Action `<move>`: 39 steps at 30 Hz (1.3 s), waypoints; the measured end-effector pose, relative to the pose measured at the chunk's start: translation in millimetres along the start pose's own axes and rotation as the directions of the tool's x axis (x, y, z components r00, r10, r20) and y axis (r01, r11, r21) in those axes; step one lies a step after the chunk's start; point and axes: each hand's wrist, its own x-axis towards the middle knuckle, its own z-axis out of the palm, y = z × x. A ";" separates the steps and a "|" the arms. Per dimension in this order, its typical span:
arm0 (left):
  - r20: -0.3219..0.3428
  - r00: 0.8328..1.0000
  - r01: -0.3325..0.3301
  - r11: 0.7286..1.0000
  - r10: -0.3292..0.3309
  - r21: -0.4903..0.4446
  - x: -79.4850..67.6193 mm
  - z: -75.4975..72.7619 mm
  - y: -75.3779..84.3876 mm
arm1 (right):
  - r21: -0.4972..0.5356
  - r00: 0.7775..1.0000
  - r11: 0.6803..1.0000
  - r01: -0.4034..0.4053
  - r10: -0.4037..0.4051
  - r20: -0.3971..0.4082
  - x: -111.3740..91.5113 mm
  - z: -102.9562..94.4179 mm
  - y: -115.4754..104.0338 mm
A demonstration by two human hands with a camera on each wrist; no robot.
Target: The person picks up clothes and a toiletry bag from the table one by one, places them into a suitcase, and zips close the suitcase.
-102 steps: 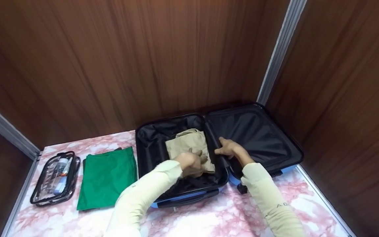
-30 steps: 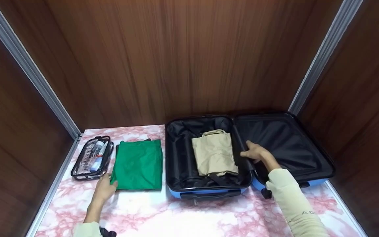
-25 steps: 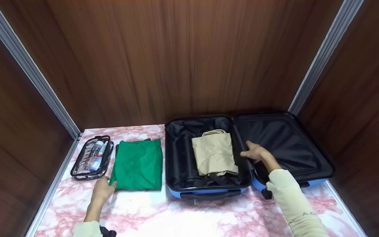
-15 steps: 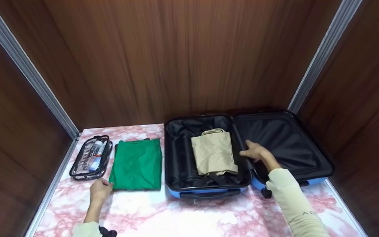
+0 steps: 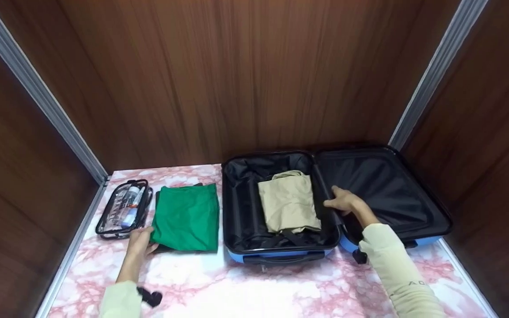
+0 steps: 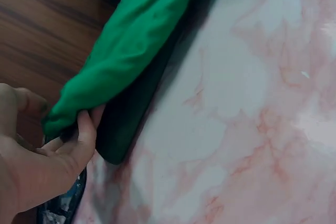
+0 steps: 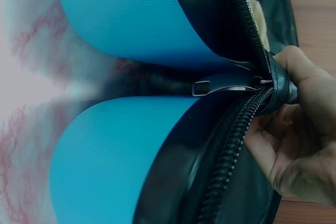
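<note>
A folded green cloth [image 5: 186, 216] lies left of the suitcase. My left hand [image 5: 138, 240] pinches its near left corner; in the left wrist view, fingertips hold the green edge [image 6: 113, 72] raised above a dark flat layer [image 6: 123, 129]. The blue suitcase [image 5: 281, 255] is spread flat, its black lining showing. Folded beige cloth [image 5: 287, 203] lies in its left half. My right hand [image 5: 345, 201] grips the strip between the halves; in the right wrist view, thumb and fingers sit either side of the zipper joint [image 7: 278, 82].
A clear black-edged travel pouch [image 5: 124, 210] with bottles inside stands at the far left, close to the left hand. Wood-grain panels [image 5: 254, 79] rise behind and at both sides. The pink-marbled tabletop [image 5: 245, 296] runs along the front.
My left hand has left the beige cloth in the suitcase and come to the green cloth, whose near left corner is now lifted. The right hand stays at the suitcase's middle strip.
</note>
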 end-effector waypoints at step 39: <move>0.270 0.911 0.224 0.923 -0.313 0.313 57.1 12.2 47.0 | 0.077 0.999 0.996 -0.036 0.035 0.023 0.6 -3.5 3.4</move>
